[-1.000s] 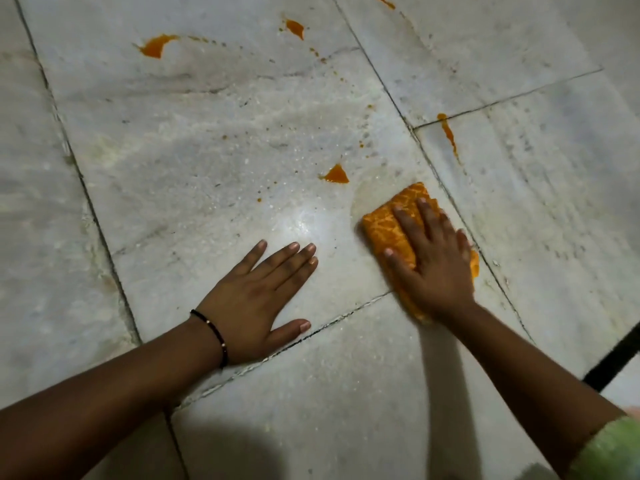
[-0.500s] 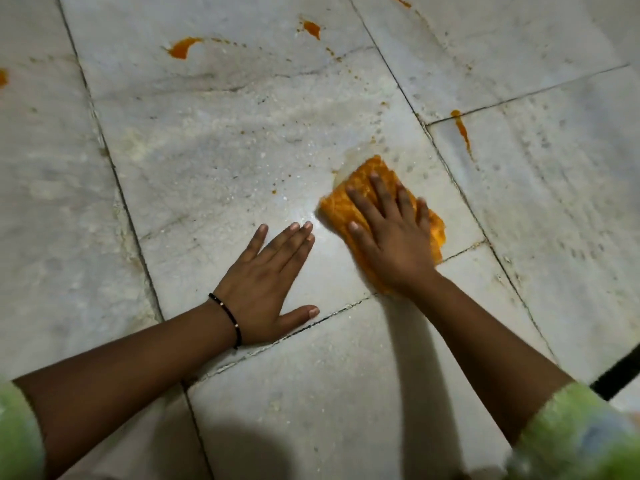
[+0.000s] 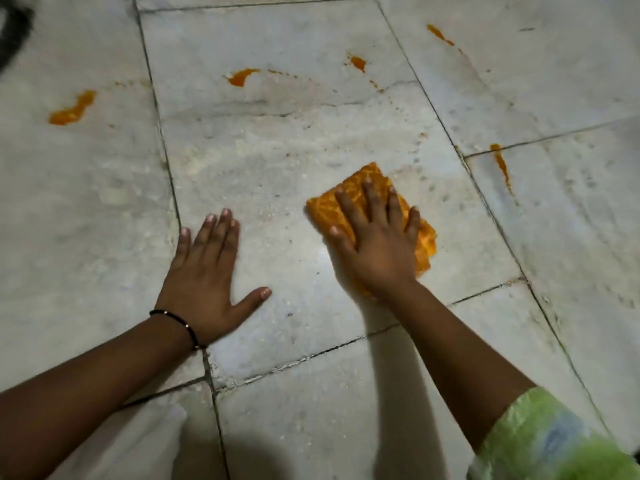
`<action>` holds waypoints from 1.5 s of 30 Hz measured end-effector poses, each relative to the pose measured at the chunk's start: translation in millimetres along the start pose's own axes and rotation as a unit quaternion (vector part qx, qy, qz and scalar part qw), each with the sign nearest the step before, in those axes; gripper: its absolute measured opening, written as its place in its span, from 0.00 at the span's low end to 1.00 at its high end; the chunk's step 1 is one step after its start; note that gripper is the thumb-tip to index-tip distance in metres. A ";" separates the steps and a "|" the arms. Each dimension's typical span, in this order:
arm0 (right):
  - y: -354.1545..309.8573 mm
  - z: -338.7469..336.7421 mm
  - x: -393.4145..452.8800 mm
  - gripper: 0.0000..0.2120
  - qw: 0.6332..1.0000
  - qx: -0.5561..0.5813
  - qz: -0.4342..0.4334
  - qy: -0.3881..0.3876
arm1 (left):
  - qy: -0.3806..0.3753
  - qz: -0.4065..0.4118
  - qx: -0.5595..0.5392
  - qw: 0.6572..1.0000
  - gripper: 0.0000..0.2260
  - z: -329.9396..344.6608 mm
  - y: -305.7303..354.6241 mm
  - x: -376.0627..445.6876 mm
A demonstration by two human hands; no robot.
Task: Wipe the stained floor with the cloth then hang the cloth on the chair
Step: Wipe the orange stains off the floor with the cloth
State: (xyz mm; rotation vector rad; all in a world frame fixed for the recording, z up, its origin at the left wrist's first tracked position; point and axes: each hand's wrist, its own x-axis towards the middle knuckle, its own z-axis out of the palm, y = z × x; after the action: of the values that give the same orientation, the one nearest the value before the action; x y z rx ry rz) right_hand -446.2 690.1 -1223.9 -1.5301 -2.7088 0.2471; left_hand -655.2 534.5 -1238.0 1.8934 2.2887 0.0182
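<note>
Hand (image 3: 377, 247) flat on cloth (image 3: 424, 237)

The cloth (image 3: 372, 221) is an orange patterned rag, folded into a compact pad and lying flat on the floor (image 3: 277, 174), right of frame centre, with one corner pointing toward 12 o'clock. The floor consists of pale grey stone slabs with dark joints and carries orange stains: a smear (image 3: 71, 109) at 10 o'clock from the cloth, a blot (image 3: 241, 77) at 11 o'clock, a spot (image 3: 358, 63) at 12 o'clock, a streak (image 3: 440, 35) at 1 o'clock and a drip (image 3: 501, 164) at 2 o'clock.
</note>
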 end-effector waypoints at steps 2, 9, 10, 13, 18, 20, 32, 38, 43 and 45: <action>18.3 -0.9 -22.2 0.27 1.000 -0.001 -0.021 0.007 | 0.008 -0.002 -0.010 1.000 0.44 -0.5 -1.4 -0.3; 43.6 -13.2 17.5 0.27 0.985 0.034 0.170 -0.010 | 0.005 -0.006 -0.008 1.000 0.44 -1.3 1.6 0.2; 30.2 -13.3 33.5 0.28 0.979 0.042 0.198 -0.020 | 0.002 -0.006 -0.005 1.000 0.44 -0.9 1.8 0.5; -14.8 -6.5 55.1 0.33 0.990 0.011 0.132 -0.043 | -0.001 -0.008 -0.001 1.000 0.44 -1.2 1.0 0.9; -35.6 4.6 -3.5 0.29 0.997 -0.008 -0.073 -0.027 | -0.001 -0.005 -0.010 1.000 0.44 -1.0 -0.3 -0.3; -11.9 4.9 -33.7 0.28 0.995 -0.015 -0.096 -0.012 | 0.001 -0.002 -0.014 1.000 0.44 -0.7 -1.1 -0.5; -37.6 -1.3 27.7 0.27 0.996 0.025 0.083 -0.025 | -0.002 -0.006 -0.015 1.000 0.43 -0.9 1.2 -0.2; -12.7 6.3 -66.9 0.25 0.999 -0.007 -0.034 0.005 | -0.004 0.001 -0.027 1.000 0.43 -0.1 -2.2 -0.2; 63.8 -11.7 -52.3 0.28 0.986 0.031 0.162 0.010 | -0.009 -0.030 -0.093 0.995 0.46 -6.8 5.6 5.1; 68.7 -14.2 -9.2 0.27 0.967 0.070 0.244 0.016 | -0.008 -0.007 -0.134 0.991 0.46 -20.2 21.2 13.8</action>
State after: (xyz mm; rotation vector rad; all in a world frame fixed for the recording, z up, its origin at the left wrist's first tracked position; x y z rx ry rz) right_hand -381.7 718.9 -1219.5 -2.1042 -2.1904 0.4050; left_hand -639.8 554.1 -1217.4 1.7354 2.1634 0.2925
